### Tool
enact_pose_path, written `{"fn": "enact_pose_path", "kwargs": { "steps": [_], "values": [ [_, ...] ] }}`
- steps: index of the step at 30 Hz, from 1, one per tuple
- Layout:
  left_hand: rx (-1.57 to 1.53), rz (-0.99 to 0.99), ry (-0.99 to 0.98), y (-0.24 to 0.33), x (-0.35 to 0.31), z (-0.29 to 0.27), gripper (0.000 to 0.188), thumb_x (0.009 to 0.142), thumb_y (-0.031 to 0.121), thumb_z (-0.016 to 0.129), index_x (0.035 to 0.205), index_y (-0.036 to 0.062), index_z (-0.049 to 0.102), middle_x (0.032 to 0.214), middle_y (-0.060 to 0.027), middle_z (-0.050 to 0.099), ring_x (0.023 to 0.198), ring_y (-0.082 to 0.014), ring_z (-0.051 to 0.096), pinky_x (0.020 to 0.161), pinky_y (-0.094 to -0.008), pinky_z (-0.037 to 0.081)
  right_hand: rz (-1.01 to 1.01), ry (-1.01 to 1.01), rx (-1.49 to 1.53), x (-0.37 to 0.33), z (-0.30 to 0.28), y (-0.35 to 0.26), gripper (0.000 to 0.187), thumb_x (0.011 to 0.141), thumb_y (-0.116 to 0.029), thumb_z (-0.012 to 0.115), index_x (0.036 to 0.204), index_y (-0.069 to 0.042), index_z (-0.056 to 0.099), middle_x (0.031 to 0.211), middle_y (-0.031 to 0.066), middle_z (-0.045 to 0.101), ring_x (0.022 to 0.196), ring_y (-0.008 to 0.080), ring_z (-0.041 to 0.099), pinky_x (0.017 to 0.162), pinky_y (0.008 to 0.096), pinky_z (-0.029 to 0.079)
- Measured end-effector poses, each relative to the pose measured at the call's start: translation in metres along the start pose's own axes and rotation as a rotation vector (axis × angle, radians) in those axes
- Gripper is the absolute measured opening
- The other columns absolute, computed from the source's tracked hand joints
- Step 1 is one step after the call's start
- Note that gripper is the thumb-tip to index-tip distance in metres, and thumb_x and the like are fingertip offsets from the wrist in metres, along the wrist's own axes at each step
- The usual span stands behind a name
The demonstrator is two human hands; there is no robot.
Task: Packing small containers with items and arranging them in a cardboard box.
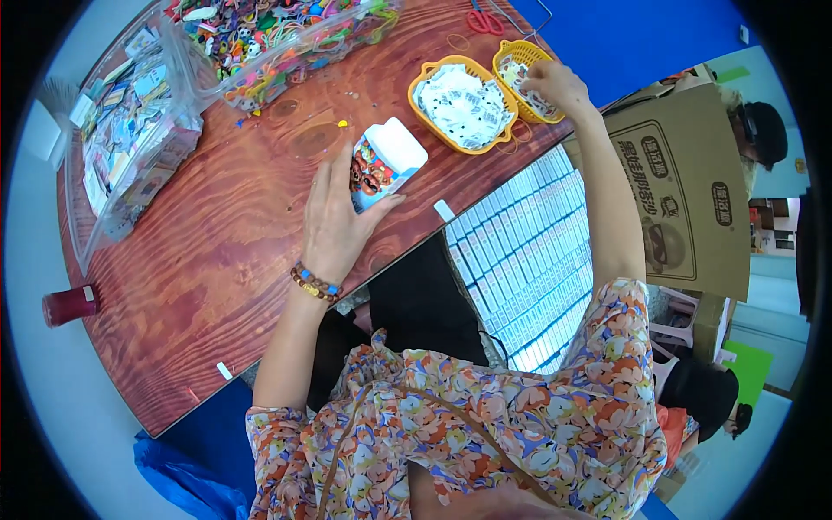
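Note:
My left hand (334, 217) grips a small open white and blue box (386, 162) filled with colourful pieces, resting on the reddish wooden table (234, 234). A beaded bracelet circles that wrist. My right hand (555, 85) reaches into a small yellow basket (520, 74) at the table's far edge, fingers pinched among small white packets; whether it holds one I cannot tell. Beside it stands a larger yellow basket (461, 104), also full of white packets.
A clear plastic bin (286, 43) of colourful trinkets and another bin (130, 139) of cards stand at the far left. Red scissors (485, 19) lie near the baskets. A red cup (69, 305) sits left. A tray of packed boxes (529, 260) and a cardboard carton (685, 191) stand right.

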State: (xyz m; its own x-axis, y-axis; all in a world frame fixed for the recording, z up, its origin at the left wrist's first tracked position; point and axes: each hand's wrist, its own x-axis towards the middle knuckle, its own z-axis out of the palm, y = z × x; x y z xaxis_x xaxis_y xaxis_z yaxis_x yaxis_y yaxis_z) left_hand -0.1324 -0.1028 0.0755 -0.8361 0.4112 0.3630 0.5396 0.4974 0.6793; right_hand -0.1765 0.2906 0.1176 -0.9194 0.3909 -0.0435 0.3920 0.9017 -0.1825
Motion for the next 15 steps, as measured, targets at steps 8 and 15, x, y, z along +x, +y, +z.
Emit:
{"fn": "enact_pose_path", "kwargs": {
  "steps": [8,15],
  "values": [
    [-0.010,-0.049,-0.013,0.002,-0.003,-0.002,0.084,0.071,0.030,0.085,0.136,-0.0031,0.045,0.113,-0.0208,0.056,0.104,-0.0376,0.059,0.088,-0.0438,0.050,0.040,-0.142,0.241,0.020,0.015,0.040,0.021,0.084,-0.023,0.071,0.090,-0.003,0.070,0.068,0.0051,0.065,0.060,0.0116,0.063,0.057,0.0290,0.049],
    [-0.005,-0.016,0.040,-0.004,-0.006,-0.002,0.082,0.068,0.028,0.086,0.133,-0.0018,0.046,0.112,-0.0206,0.056,0.103,-0.0377,0.059,0.086,-0.0444,0.050,-0.011,0.093,0.506,-0.012,-0.011,0.013,0.018,0.089,-0.012,0.065,0.100,0.002,0.070,0.076,0.0015,0.065,0.063,0.0076,0.057,0.059,0.0239,0.046]
  ]
}}
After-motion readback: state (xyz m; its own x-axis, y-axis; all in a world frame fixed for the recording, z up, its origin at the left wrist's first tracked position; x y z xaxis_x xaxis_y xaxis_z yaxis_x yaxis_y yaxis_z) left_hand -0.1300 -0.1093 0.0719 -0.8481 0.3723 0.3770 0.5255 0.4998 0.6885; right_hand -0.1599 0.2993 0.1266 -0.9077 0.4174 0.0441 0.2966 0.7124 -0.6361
